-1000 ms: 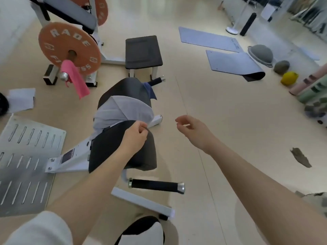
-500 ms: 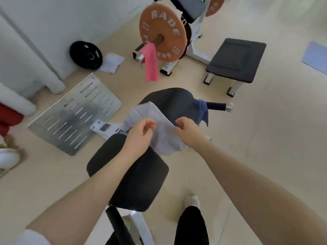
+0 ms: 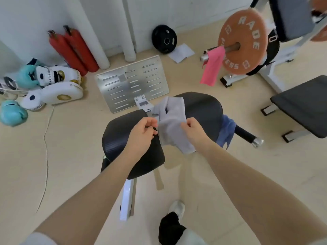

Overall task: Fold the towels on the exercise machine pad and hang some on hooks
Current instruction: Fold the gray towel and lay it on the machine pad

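Folding has just begun: left hand (image 3: 143,134) and right hand (image 3: 195,132) pinch the crumpled grey cloth towel (image 3: 172,124) over the black padded seat (image 3: 134,147). Far right, a pink towel (image 3: 212,67) hangs already; a blue towel (image 3: 227,130) waits.

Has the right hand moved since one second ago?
Yes. The right hand came leftward to the pad and now pinches the grey towel.
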A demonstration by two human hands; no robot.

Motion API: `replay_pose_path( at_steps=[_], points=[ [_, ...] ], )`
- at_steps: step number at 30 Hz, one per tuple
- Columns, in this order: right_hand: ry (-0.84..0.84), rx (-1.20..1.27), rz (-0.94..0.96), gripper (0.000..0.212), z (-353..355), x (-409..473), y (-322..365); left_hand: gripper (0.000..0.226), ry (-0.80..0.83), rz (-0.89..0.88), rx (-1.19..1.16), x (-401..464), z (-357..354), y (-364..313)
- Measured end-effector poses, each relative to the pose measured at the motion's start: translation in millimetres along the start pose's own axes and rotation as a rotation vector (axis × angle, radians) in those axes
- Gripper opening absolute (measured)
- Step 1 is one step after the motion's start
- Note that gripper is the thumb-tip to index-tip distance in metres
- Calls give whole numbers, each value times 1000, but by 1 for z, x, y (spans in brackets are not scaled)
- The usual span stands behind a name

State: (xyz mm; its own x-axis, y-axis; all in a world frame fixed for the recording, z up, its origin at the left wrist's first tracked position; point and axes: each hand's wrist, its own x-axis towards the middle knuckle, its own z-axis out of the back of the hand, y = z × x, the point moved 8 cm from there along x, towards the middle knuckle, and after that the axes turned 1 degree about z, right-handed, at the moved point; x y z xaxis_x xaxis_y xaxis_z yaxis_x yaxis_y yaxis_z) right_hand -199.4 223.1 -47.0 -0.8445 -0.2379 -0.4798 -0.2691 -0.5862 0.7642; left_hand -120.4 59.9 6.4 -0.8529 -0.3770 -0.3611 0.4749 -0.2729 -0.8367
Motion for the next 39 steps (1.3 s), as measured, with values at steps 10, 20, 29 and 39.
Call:
replay_pose_path(
  at_steps=[10,20,29,39],
  points=[
    [317,520,179,15,-16,-111,95,23,-113,-343,86,-111,31,-30],
    [557,936,-44,46,-44,-236,103,91,-311,-829,333,-247,34,-33],
    [531,707,282,49,-39,-325,101,12,-482,-608,-97,-308,83,-37],
    [508,-86,680,58,-48,-388,104,20,-451,-208,-226,-316,90,10]
  ],
)
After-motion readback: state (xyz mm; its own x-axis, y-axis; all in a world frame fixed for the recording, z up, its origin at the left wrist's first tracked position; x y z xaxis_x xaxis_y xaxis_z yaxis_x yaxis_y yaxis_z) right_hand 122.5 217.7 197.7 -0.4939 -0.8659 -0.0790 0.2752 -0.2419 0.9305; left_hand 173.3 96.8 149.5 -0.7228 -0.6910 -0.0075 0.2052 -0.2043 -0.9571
